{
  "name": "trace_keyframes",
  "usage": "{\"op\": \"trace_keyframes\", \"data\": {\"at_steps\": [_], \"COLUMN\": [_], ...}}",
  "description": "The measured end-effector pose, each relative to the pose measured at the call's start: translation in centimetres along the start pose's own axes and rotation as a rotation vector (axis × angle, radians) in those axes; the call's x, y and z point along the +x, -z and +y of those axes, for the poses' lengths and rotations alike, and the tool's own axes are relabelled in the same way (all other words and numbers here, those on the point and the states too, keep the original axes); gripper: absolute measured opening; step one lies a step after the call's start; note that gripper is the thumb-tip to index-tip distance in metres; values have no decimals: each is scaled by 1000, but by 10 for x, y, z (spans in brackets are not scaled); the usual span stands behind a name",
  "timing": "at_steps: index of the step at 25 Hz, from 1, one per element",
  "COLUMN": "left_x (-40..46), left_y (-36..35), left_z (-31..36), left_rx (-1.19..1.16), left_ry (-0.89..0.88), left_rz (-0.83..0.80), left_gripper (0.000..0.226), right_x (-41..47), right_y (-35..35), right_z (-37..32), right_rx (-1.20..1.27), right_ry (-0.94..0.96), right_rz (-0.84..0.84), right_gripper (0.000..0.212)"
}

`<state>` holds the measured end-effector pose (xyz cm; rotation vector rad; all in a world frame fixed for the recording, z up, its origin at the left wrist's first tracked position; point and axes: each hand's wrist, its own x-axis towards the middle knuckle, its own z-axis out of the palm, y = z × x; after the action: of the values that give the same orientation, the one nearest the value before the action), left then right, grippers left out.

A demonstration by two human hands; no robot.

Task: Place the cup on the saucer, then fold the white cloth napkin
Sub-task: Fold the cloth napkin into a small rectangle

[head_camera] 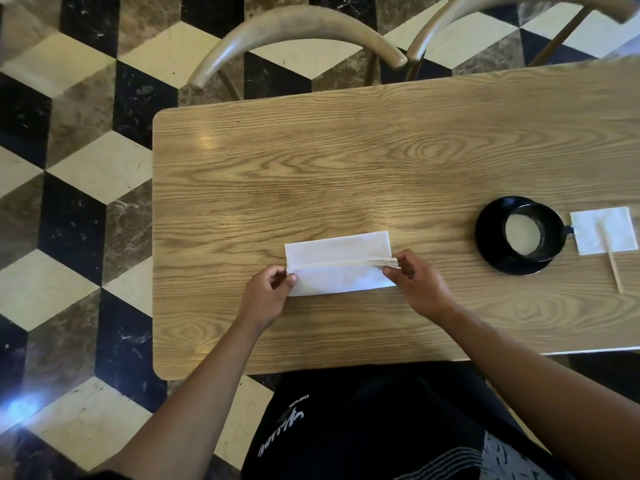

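Observation:
The white cloth napkin (pixel 337 252) lies on the wooden table (pixel 346 168) as a long band with a raised fold ridge running along its middle. My left hand (pixel 268 294) pinches the ridge's left end. My right hand (pixel 417 284) pinches its right end, where several layers stack. At the right, the black cup (pixel 549 237) with pale liquid inside stands on the black saucer (pixel 502 263).
A small white paper napkin (pixel 604 225) with a wooden stirrer (pixel 613 266) across it lies right of the saucer. Two curved wooden chair backs (pixel 298 34) stand beyond the table's far edge. A patterned tile floor (pixel 76 188) lies to the left.

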<state>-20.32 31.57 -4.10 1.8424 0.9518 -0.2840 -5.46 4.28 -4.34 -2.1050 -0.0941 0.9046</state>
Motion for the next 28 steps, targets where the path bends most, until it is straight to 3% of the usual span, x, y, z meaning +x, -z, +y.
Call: {"op": "trace_keyframes", "data": {"at_steps": [7,24,28], "left_x": [7,39,43], "left_y": [5,-14,-22], "left_z": [10,24,21], "left_rx": [26,282,397], "left_ry": [-40,7,-32], "left_rz": [19,176,286], "left_gripper": [15,23,28], "right_x": [9,44,48], "right_y": [0,-15,-19], "right_z": [-16,-32,-32], "right_rx": [-137,-194,-293], "right_ry": [66,-63,-73], "right_rz": [55,190,272], "right_gripper": [20,27,30]}}
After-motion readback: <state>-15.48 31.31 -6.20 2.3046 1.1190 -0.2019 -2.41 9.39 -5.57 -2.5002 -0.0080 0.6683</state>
